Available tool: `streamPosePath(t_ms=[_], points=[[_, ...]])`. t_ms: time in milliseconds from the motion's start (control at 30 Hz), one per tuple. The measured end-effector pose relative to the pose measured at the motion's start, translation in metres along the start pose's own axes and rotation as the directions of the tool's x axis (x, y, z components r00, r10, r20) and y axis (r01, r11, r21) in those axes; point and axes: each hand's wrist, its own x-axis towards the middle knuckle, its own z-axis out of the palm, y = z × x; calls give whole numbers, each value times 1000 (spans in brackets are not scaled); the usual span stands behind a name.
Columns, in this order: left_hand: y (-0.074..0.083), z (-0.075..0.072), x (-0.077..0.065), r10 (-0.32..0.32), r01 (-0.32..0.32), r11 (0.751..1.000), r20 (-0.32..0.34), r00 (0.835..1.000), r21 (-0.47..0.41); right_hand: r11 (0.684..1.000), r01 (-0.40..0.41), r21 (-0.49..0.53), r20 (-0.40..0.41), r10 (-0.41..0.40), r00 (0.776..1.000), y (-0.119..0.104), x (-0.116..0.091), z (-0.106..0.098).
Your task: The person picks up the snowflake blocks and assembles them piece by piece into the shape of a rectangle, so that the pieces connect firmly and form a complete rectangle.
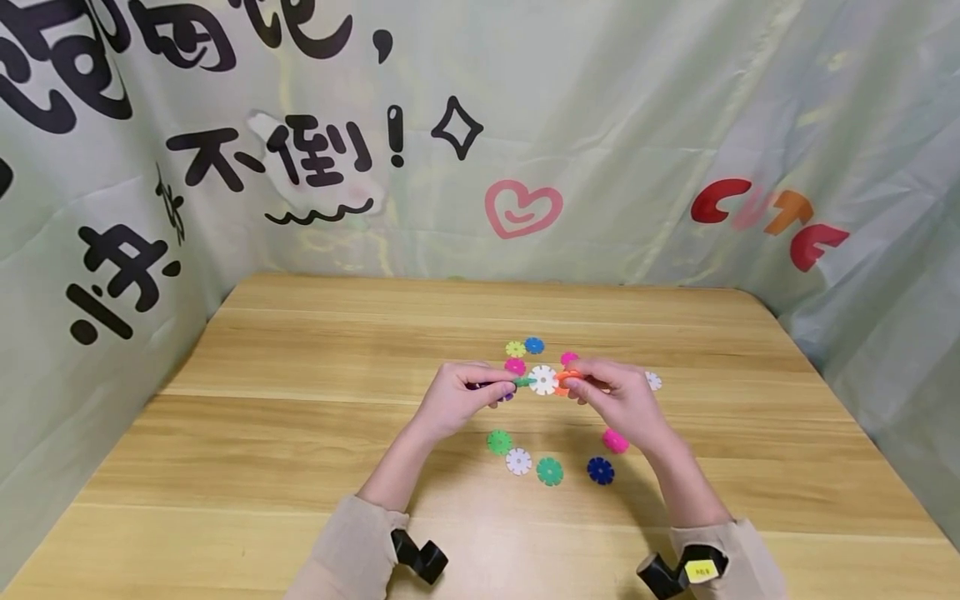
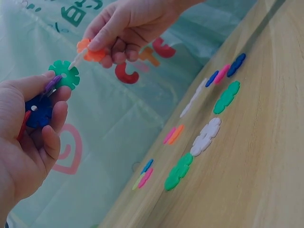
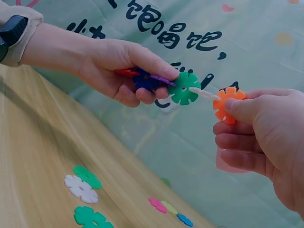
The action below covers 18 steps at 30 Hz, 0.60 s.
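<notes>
My left hand grips a short chain of slotted plastic snowflake discs above the table. In the right wrist view, the chain has a red disc, a dark blue disc, a purple disc and a green disc. A white disc extends from the green one, across the gap between the hands. Between thumb and fingers, my right hand pinches an orange disc, which meets the white disc's edge. How deep their slots sit together I cannot tell.
Loose discs lie on the wooden table. Nearer me are a light green disc, a white one, a teal one and a blue one. Yellow and blue discs lie beyond the hands.
</notes>
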Motion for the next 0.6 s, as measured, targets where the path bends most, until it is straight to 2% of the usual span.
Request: streamPosePath(t_ms=[233, 400, 600], points=[[2, -1, 0, 26, -26, 999, -1, 1000, -21, 997, 66, 39, 0, -66, 998, 2, 2, 2], [3, -1, -1, 7, -7, 1000, 7, 1000, -22, 992, 87, 89, -12, -86, 996, -1, 3, 3], [3, 0, -2, 2, -1, 1000, 25, 1000, -16, 991, 99, 90, -4, -99, 995, 0, 0, 6]])
